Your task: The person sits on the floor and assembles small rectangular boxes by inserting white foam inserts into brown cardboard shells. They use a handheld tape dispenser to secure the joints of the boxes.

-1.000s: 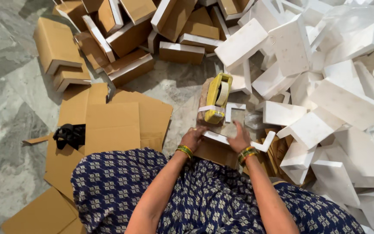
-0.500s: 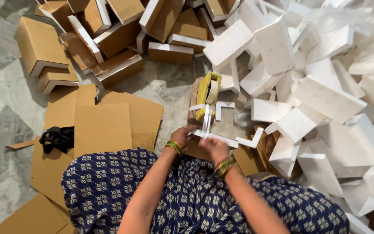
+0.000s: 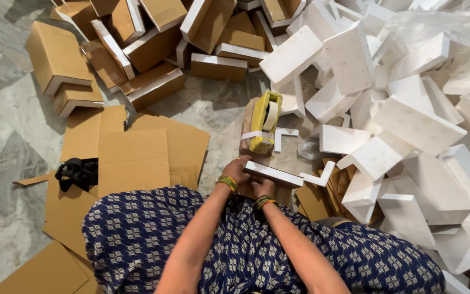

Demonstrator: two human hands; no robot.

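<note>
Grip: both hands close on one long white foam strip [image 3: 273,174], held low in front of the lap.
Left hand [image 3: 237,170]: fingers curl round the strip's left end; green and gold bangles sit at the wrist.
Right hand [image 3: 263,188]: tucked under the strip's near edge, fingers mostly hidden, so how firmly it clasps cannot be told; bangles at this wrist too.
Foam strip: lies almost level, running left to right, its right end touching an L-shaped foam corner piece [image 3: 317,177].
Tape dispenser [image 3: 265,122]: yellow, with a roll of pale tape, resting just beyond the hands on a piece of brown card, a second small foam corner just to its right.
Right side: heap of white foam blocks [image 3: 409,120], piled loosely from near to far.
Far side: folded brown cardboard boxes [image 3: 153,81] with white edges, scattered on the floor.
Left side: flat cardboard sheets [image 3: 131,158] on a grey marble floor [image 3: 6,109], a black cloth [image 3: 77,172] lying on them.
Near: blue patterned garment [image 3: 153,234] over the knees.
</note>
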